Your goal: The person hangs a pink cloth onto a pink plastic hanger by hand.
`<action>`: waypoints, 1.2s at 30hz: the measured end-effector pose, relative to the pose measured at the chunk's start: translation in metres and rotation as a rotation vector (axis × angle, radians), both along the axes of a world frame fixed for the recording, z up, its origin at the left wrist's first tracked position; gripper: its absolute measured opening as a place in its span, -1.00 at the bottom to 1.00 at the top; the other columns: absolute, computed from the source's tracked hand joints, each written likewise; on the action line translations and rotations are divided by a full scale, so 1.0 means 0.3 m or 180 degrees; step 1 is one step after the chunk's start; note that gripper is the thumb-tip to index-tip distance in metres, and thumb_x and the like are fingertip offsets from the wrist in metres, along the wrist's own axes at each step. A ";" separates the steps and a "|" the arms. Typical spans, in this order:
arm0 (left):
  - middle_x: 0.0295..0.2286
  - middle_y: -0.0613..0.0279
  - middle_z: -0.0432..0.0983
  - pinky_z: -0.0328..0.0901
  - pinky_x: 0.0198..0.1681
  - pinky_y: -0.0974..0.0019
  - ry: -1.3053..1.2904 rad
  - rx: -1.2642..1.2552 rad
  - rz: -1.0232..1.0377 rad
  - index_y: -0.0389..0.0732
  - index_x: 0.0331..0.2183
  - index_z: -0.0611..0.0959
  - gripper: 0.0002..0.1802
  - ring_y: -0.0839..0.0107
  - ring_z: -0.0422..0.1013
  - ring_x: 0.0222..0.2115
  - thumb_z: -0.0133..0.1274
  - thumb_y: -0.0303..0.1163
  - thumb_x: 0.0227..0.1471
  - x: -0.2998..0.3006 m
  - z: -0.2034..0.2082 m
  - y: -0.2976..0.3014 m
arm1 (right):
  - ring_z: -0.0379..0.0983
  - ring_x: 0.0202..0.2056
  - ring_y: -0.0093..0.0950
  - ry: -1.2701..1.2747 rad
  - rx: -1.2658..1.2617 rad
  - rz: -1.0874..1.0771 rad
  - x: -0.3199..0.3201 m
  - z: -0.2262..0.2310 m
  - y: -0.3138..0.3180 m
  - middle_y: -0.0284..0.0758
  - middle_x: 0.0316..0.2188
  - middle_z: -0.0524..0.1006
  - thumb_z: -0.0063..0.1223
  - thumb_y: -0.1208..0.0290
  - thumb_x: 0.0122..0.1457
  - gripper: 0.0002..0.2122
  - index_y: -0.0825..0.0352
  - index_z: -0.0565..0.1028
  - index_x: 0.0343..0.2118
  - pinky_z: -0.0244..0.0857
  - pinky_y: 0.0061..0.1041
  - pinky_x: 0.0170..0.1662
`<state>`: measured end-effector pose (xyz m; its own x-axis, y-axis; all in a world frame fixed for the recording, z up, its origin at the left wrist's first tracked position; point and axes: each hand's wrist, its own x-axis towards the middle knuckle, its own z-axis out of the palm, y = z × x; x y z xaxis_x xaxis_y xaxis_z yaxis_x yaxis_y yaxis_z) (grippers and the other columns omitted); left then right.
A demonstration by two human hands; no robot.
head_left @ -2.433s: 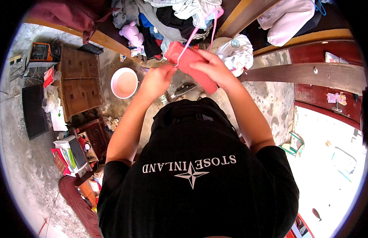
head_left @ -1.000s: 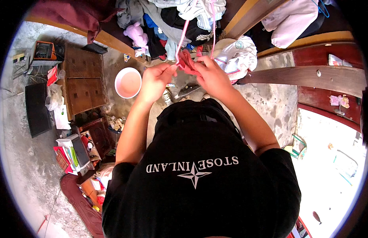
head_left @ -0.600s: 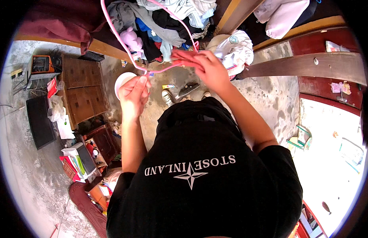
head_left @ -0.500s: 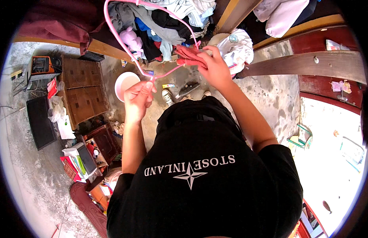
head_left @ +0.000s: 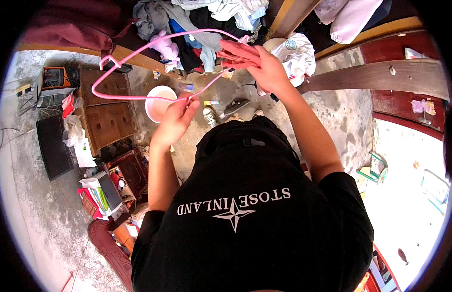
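My left hand (head_left: 174, 119) pinches the long lower wire of a pink clothes hanger (head_left: 123, 98), thumb and fingers pressed together. The hanger is bent into a wide loop, its small hook on the far left. Higher and to the right, my right hand (head_left: 269, 72) is closed on a folded red cloth (head_left: 238, 54). The cloth lies against the right end of the hanger, where the wire runs behind or into it; I cannot tell which. A white round tub (head_left: 160, 110) stands on the floor below the hanger.
Ahead, heaped clothes (head_left: 196, 29) and a pink stuffed toy (head_left: 165, 47) lie behind a wooden rail. White clothing (head_left: 296, 53) hangs near a wooden post (head_left: 291, 18). On the left stand a brown cabinet (head_left: 106, 112) and a dark screen (head_left: 54, 148). A shoe (head_left: 210, 116) shows below me.
The hanger has swung down and to the left, its loop now lying flatter across the view. My left hand has shifted slightly downward. The red cloth is more spread out in my right hand.
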<state>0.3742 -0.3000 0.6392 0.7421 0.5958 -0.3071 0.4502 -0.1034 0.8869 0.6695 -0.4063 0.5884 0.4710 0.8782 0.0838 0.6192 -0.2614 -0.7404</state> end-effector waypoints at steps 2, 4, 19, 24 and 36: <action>-0.60 0.34 0.33 0.21 -0.43 0.36 -0.0053 0.0533 0.0019 -0.26 -0.41 0.51 -0.62 0.51 0.24 -0.54 -0.12 -0.19 0.36 0.011 -0.059 0.003 | 0.53 -0.18 -0.02 -0.0451 -0.0095 -0.0122 -0.005 0.016 0.005 0.01 -0.24 0.57 0.23 0.32 0.04 -0.51 0.43 0.35 -0.01 0.41 -0.15 -0.11; -0.62 0.30 0.34 0.22 -0.44 0.33 -0.0159 0.0299 0.0150 -0.28 -0.43 0.51 -0.60 0.47 0.25 -0.56 -0.12 -0.19 0.36 0.024 -0.088 -0.010 | 0.50 -0.18 0.04 -0.0588 -0.0280 -0.0455 -0.034 0.037 0.004 0.03 -0.23 0.56 0.24 0.38 0.02 -0.51 0.40 0.32 0.01 0.42 -0.14 -0.12; -0.64 0.46 0.29 0.14 -0.53 0.44 -0.0440 -0.0544 0.0316 -0.28 -0.33 0.66 -0.63 0.64 0.20 -0.60 -0.10 -0.23 0.36 0.115 -0.040 -0.020 | 0.48 -0.21 -0.08 -0.1217 -0.0027 0.0315 -0.128 0.058 -0.016 -0.12 -0.26 0.52 0.20 0.39 0.05 -0.64 0.30 0.44 -0.08 0.44 -0.14 -0.18; -0.64 0.50 0.30 0.12 -0.53 0.45 -0.0413 -0.0416 0.0284 -0.28 -0.26 0.69 -0.68 0.65 0.18 -0.60 0.00 -0.23 0.32 0.148 -0.119 0.012 | 0.47 -0.18 -0.10 -0.1116 0.0326 0.0686 -0.243 0.115 -0.028 -0.12 -0.26 0.50 0.22 0.38 0.04 -0.62 0.32 0.44 -0.07 0.43 -0.17 -0.16; -0.62 0.31 0.42 0.24 -0.52 0.35 0.0554 0.0423 -0.0185 -0.20 -0.25 0.75 -0.75 0.49 0.31 -0.61 0.08 -0.26 0.22 0.136 -0.213 0.023 | 0.54 -0.23 -0.02 -0.0422 -0.0371 0.1267 -0.238 0.013 0.001 -0.04 -0.33 0.59 0.11 0.28 0.13 -0.75 0.35 0.47 -0.24 0.44 -0.12 -0.18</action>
